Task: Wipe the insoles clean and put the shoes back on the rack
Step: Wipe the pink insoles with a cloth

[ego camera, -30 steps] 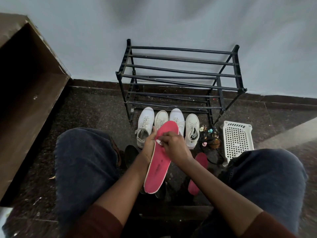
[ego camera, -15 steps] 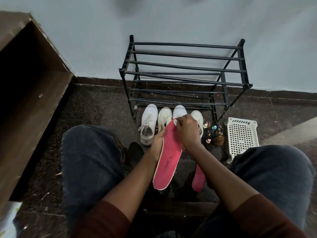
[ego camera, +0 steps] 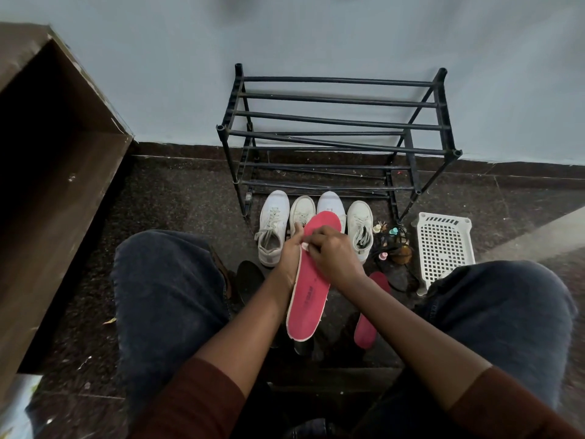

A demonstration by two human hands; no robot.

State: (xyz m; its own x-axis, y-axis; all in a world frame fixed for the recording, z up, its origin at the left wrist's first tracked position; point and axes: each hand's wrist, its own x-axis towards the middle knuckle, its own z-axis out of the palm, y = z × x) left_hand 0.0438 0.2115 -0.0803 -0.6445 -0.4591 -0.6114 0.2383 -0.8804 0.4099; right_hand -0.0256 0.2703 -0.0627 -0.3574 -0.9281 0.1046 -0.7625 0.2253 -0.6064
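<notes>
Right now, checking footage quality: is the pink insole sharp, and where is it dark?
Head view: the pink foam insole is sharp; the brown wooden cabinet is deeply shadowed inside; the black metal shoe rack splays from wide-angle distortion; a dark blurred smudge marks the wall at top.

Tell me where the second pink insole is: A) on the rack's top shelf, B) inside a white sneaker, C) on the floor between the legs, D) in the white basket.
C: the second pink insole lies on the floor, just right of the held pink insole.
</notes>
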